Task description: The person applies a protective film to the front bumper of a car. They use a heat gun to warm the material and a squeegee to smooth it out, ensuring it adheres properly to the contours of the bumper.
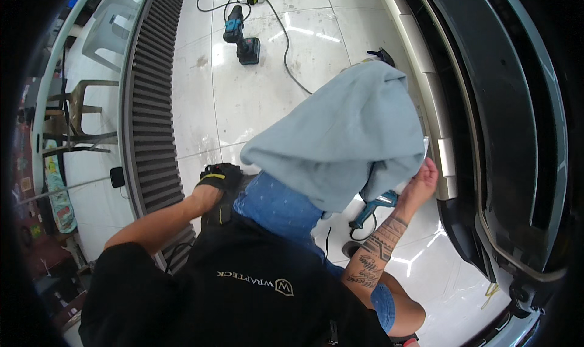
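A large grey-blue cloth [337,128] is draped over my denim-clad leg [274,198], its upper part spreading over the floor area. My left hand [207,196] reaches into or against a black pouch [216,179] with a yellow strip at my waist; its fingers are hidden. My right hand [421,182] touches or is just beside the cloth's right edge, fingers loosely bent and apart, with nothing visible held. Below the cloth, beside that hand, a teal-and-black corded power tool [374,210] lies partly hidden.
A cordless tool [246,50] and a cable [286,49] lie on white tiles [255,103]. A dark vehicle body [511,103] runs along the right. A grey slatted strip [152,103] and glass partition stand left, with chairs [85,115] beyond. A dark object [380,55] sits behind the cloth.
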Tool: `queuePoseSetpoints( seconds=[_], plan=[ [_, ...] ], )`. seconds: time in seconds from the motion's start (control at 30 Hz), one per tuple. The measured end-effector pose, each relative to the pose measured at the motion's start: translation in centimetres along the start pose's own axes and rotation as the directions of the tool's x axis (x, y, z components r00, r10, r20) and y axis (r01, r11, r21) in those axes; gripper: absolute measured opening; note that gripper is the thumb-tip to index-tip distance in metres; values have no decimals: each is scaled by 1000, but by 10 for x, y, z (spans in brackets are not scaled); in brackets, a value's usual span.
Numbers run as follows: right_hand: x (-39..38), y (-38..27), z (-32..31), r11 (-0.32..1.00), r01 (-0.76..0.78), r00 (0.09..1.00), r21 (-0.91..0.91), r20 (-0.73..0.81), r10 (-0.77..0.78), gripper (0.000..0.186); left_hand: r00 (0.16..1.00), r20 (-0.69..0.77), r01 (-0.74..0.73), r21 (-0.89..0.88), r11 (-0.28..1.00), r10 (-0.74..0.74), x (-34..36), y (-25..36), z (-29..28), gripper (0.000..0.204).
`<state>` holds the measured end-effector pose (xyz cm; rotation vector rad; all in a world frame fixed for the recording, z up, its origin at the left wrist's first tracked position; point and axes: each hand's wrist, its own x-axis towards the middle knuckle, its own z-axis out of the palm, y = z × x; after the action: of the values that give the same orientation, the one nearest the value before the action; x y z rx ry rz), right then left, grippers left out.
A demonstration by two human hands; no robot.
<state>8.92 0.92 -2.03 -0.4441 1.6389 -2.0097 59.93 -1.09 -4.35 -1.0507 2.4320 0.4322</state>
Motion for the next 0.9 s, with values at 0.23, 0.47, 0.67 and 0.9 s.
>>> queuePoseSetpoints(
  seconds=[0.23, 0.47, 0.67, 0.9],
  plan=[
    [-110, -169, 77, 925, 370, 888, 89, 260, -381, 15, 998, -43, -39, -44, 998, 37, 24, 4, 3, 19],
    [-233, -80, 271, 949, 276, 492, -149, 871, -6, 12, 970, 234, 33, -393, 919, 65, 13, -4, -8, 29],
    [-234, 32, 267, 675, 684, 232, -278, 960, 160, 6, 994, -3, 82, -622, 778, -106, 3, 4, 5, 29],
    [-250, 41, 259, 644, 761, -27, -80, 988, 155, 4, 983, -19, 126, -661, 740, -184, 3, 5, 56, 40]
  ],
)
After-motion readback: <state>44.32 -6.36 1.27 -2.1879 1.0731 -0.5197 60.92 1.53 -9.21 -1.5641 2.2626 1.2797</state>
